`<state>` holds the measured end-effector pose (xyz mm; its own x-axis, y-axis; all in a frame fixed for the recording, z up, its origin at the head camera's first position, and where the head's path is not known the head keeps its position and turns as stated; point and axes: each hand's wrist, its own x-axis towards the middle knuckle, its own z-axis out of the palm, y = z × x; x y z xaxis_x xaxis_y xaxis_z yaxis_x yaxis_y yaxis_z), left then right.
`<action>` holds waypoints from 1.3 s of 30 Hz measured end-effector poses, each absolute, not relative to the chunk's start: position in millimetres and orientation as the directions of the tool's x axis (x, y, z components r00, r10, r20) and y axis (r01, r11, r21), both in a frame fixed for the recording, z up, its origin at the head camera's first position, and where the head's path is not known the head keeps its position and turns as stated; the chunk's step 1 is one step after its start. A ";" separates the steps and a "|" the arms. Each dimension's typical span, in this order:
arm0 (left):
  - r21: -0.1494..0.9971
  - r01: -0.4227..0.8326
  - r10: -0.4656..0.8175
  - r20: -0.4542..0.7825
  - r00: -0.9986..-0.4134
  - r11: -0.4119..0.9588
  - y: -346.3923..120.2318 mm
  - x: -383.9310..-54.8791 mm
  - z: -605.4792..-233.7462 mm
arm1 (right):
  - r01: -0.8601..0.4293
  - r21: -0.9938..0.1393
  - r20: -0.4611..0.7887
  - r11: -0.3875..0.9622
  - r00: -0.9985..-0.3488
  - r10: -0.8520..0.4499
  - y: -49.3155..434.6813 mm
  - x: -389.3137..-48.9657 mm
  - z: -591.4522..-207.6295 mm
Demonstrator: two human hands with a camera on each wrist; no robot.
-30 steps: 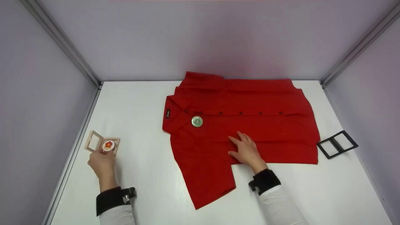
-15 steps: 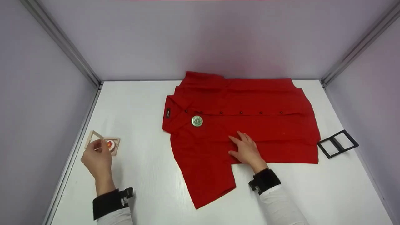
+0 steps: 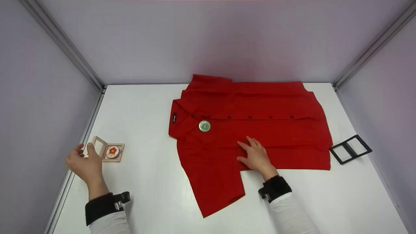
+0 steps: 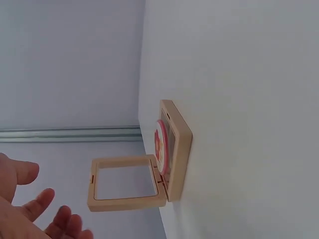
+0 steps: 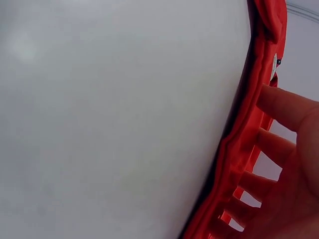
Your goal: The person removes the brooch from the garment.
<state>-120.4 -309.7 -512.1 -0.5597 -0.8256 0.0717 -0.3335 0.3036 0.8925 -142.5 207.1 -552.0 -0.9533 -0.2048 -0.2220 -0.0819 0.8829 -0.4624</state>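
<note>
From my seat at the remote feed I see the left hand (image 3: 85, 162) hovering just above the table (image 3: 152, 182), fingers loosely spread and grasping nothing; in the left wrist view those fingers (image 4: 37, 204) hang relaxed with air between them and the small wooden case (image 3: 106, 150). That case sits just beyond the fingertips and slightly to their right, lying open on the white surface: its empty window-frame lid (image 4: 127, 183) stands tilted up on the hinge, nearest the hand, and the base on the far side holds a round badge with a red flower (image 3: 112, 151). I cannot tell from the head view whether a fingertip brushes the lid, but the wrist view shows them apart. My right hand (image 3: 256, 156) lies flat, palm down, fingers straight and slightly fanned, pressing on the red shirt (image 3: 260, 107) that is spread across the table with its collar to the left. The right wrist view shows the fingers (image 5: 279, 107) resting on the red cloth near its edge. Ahead of that hand and to its left, a round green badge (image 3: 204, 126) sits on the shirt near the collar, beside the row of dark buttons. Well off to the right of that hand, an open black case (image 3: 350, 149) lies on the table just past the shirt's hem.
</note>
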 end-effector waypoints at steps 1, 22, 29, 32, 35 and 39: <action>0.893 -0.349 -0.818 0.035 -0.574 0.283 -313.3 -121.2 -513.9 | -0.081 -0.461 -0.222 0.884 -0.953 -0.204 207.4 -142.5 -552.3; 0.863 -0.481 -0.726 -0.233 -0.647 0.152 -318.8 -123.5 -531.4 | -0.083 -0.463 -0.224 0.883 -0.952 -0.207 208.2 -142.9 -550.8; 0.846 -0.468 -0.672 -0.193 -0.715 0.256 -310.4 -123.7 -535.4 | -0.079 -0.468 -0.224 0.880 -0.953 -0.204 209.4 -143.4 -551.9; 0.824 -0.469 -0.651 -0.170 -0.740 0.318 -309.4 -125.5 -536.9 | -0.080 -0.475 -0.224 0.876 -0.952 -0.208 209.0 -143.5 -551.3; 0.803 -0.474 -0.625 -0.168 -0.762 0.362 -309.8 -127.4 -537.3 | -0.077 -0.476 -0.228 0.876 -0.951 -0.208 208.6 -143.5 -551.6; 0.776 -0.488 -0.592 -0.189 -0.784 0.399 -311.3 -128.7 -537.1 | -0.070 -0.477 -0.232 0.876 -0.951 -0.203 208.6 -143.1 -552.1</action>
<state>-128.7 -311.3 -537.1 -0.7837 -0.5917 -0.1890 -0.4882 0.3987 0.7763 -143.1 208.6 -552.1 -0.9515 -0.2026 -0.2316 -0.0703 0.8758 -0.4775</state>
